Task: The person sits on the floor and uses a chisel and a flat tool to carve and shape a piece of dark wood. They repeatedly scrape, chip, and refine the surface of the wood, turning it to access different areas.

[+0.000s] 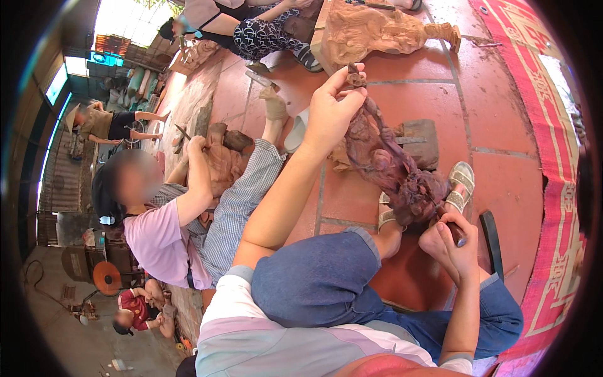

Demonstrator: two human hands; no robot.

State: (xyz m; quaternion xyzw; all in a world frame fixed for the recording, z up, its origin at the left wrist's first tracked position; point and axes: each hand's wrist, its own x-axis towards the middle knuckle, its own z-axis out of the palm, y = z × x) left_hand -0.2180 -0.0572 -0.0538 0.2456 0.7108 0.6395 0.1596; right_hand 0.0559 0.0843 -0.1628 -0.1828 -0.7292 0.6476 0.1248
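Note:
A dark reddish-brown wood carving (380,160) of a figure lies slanted across the tiles in front of me, its thick end between my sandalled feet. My left hand (336,110) grips the narrow far end of the carving, thumb and fingers closed around it. At the near end, my right hand (453,250) is wrapped around a small hand tool (460,237) with a dark rounded handle. The tool points at the thick end of the carving; its tip is hidden, so I cannot tell whether it touches the wood.
A brown wooden block (419,143) lies beside the carving. A dark flat bar (492,244) is by my right knee. A larger pale carving (377,30) lies at the far side. To the left, a co-worker in a pink shirt (160,235) works on another carving (223,164). A red patterned mat (553,207) borders the right.

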